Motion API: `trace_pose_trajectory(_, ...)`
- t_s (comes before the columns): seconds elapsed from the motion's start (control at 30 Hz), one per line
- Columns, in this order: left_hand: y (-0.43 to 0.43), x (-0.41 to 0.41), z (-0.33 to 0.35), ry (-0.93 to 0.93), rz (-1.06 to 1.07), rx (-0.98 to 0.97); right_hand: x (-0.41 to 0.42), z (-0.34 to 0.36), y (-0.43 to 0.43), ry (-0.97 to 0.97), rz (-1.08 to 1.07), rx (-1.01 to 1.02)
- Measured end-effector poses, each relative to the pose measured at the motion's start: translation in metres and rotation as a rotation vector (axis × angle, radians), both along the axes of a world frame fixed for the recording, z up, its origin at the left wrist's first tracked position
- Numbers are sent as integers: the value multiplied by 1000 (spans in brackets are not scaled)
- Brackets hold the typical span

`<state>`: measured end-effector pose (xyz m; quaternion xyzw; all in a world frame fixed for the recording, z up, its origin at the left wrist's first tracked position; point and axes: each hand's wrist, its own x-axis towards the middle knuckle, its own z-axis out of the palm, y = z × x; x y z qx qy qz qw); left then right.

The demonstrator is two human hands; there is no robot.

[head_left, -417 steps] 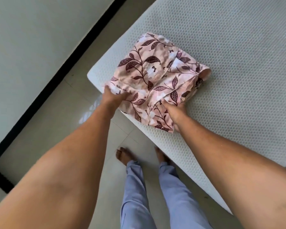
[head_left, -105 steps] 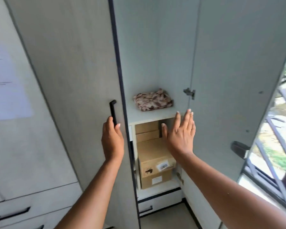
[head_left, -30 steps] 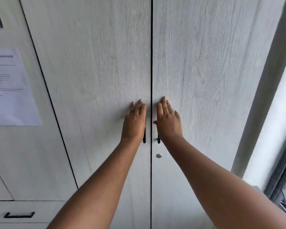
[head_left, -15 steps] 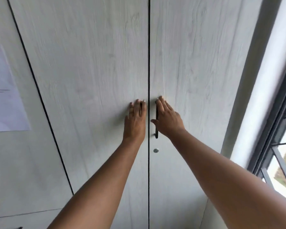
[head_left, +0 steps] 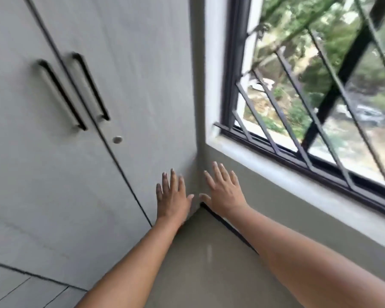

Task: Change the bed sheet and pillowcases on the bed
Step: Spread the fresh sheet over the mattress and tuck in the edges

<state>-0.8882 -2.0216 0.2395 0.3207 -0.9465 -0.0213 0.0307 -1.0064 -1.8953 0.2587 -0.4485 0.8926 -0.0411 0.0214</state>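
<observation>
Left hand [head_left: 172,197], right hand [head_left: 223,191] outstretched, fingers spread flat, holding nothing, near wardrobe doors [head_left: 53,174].

- No text, label, brand, number or sign can be read, neither on the wardrobe doors [head_left: 125,90] nor on the window frame [head_left: 230,63].
</observation>
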Motion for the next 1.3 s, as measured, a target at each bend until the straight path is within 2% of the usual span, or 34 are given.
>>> trace_pose_trajectory(0.07,12,6,-18,-58,-15,22,11,-23,17,36,10,34)
trace_pose_trajectory(0.1,69,-14,-34,-100,-172,61,13,-46,87,-10,-169,76)
trace_pose_trajectory(0.17,77,-3,-53,-123,-218,70,25,-62,102,-55,-174,136)
trace_pose_trajectory(0.2,136,-7,-69,-133,-393,81,43,-83,172,-96,-331,130)
trace_pose_trajectory(0.27,151,8,-82,-214,-443,112,60,-98,191,-166,-336,218)
trace_pose_trajectory(0.3,211,20,-91,-294,-607,132,99,-116,258,-176,-503,215)
trace_pose_trajectory(0.37,239,32,-99,-356,-691,140,124,-126,292,-249,-539,247)
trace_pose_trajectory(0.53,340,76,-114,-461,-1034,107,223,-130,396,-357,-855,303)
trace_pose_trajectory(0.67,418,129,-122,-525,-1274,115,321,-127,467,-428,-1145,246)
trace_pose_trajectory(0.83,488,191,-132,-662,-1510,121,428,-125,522,-559,-1472,158)
trace_pose_trajectory(1.0,540,237,-130,-751,-1763,92,514,-125,551,-607,-1704,166)
trace_pose_trajectory(1.2,575,256,-140,-779,-1982,26,548,-120,549,-668,-1965,111)
trace_pose_trajectory(1.3,596,265,-148,-783,-2026,58,557,-122,544,-711,-2038,54)
